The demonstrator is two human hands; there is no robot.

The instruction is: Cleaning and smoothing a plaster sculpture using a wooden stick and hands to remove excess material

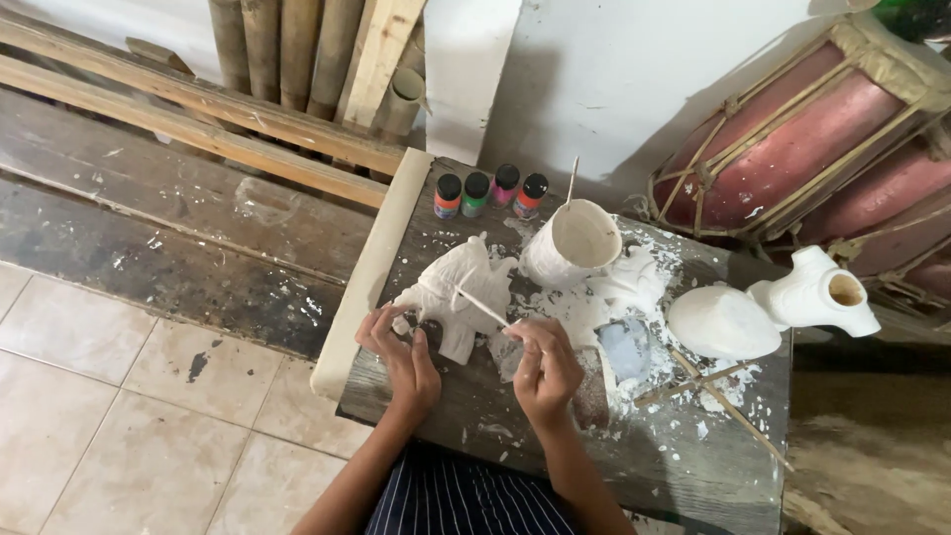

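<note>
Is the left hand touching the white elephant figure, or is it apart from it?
Touching. The head view shows the left hand with its fingers closed around the lower edge of the white elephant figure, with no gap between them.

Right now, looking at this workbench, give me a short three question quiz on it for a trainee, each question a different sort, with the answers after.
1. True or false: the right hand holds a thin stick against the white figure.
2. How many small paint bottles stand in the row behind the white cup?
A) two B) four C) six
3. Fill in: the left hand steadies the figure at its ____ end, nearest the person.

Key
1. True. The stick's tip touches the figure's side.
2. B. Four bottles with dark caps stand side by side at the back edge of the wooden bench.
3. Lower. The fingers grip it there.
</note>
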